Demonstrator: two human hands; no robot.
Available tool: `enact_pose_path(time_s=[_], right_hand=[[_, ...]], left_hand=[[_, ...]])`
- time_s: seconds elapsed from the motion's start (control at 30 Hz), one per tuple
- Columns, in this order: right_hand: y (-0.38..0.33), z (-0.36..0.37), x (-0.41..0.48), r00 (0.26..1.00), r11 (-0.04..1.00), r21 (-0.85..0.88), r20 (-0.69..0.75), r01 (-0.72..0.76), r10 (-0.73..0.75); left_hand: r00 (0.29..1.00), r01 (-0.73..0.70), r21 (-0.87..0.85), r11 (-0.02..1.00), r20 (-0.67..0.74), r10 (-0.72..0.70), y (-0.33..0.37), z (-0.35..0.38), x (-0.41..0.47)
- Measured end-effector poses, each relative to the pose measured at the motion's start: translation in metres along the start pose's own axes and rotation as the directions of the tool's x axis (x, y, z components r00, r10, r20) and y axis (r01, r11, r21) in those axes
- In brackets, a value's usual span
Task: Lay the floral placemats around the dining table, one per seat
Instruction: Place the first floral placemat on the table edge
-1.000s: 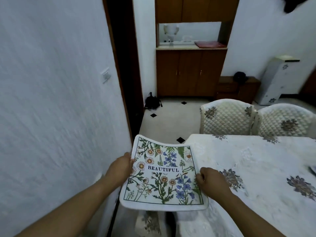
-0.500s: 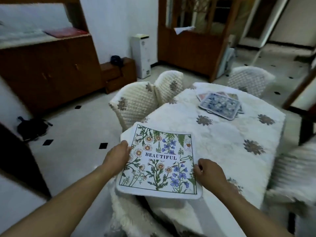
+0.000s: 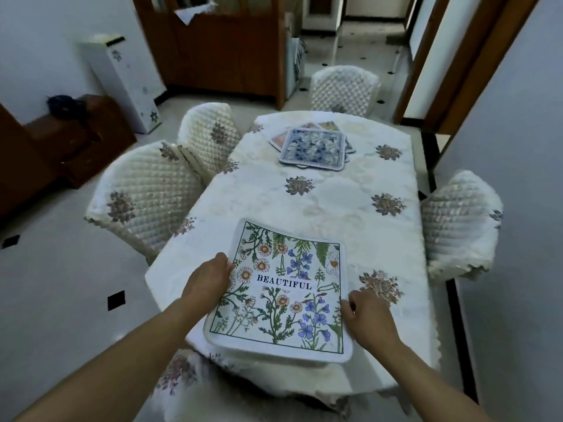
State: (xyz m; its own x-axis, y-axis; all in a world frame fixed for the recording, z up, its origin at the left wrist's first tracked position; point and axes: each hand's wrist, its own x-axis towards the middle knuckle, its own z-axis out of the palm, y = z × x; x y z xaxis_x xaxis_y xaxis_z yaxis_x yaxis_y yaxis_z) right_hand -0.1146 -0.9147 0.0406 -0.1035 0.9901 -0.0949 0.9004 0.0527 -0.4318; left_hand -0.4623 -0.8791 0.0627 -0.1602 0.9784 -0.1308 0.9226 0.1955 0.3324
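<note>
Placemat, side edges pinched in fingers of left hand and right hand, awaits lowering flat at worktop six o'clock.

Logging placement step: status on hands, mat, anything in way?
Left hand and right hand grip placemat by its sides. Over table near end, near edge overhanging. Mat stack far end, apart.

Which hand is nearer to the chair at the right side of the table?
Right. The right hand grips the placemat's right edge, on the chair's side; the left hand grips the opposite edge, farther away.
</note>
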Motion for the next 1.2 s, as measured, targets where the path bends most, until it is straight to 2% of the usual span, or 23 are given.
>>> enact_pose_path(time_s=[0.1,0.27,0.43,0.63,0.93,1.2], right_hand=[[-0.014,0.025,-0.002,0.997,0.996,-0.044,-0.003,-0.083,0.083],[-0.040,0.054,-0.012,0.964,0.964,-0.047,-0.066,-0.263,0.259],[-0.050,0.082,-0.025,0.918,0.918,-0.056,-0.071,-0.393,0.389],[-0.040,0.103,-0.022,0.890,0.889,-0.060,-0.067,-0.455,0.451],[-0.018,0.117,-0.007,0.883,0.882,-0.040,-0.040,-0.469,0.468],[-0.012,0.144,-0.015,0.888,0.888,-0.032,-0.001,-0.459,0.459]], left_hand=[[0.993,-0.096,0.002,0.995,0.076,0.095,-0.020,0.006,0.023],[0.972,-0.198,-0.075,0.977,0.117,0.206,-0.043,0.016,0.050],[0.954,-0.195,-0.139,0.971,0.202,0.221,-0.058,0.036,0.051],[0.937,-0.078,-0.266,0.961,0.310,0.161,-0.062,0.061,0.052],[0.943,-0.204,-0.188,0.961,0.226,0.244,-0.063,0.096,0.049],[0.948,-0.301,0.028,0.953,0.117,0.296,-0.072,0.119,0.068]])
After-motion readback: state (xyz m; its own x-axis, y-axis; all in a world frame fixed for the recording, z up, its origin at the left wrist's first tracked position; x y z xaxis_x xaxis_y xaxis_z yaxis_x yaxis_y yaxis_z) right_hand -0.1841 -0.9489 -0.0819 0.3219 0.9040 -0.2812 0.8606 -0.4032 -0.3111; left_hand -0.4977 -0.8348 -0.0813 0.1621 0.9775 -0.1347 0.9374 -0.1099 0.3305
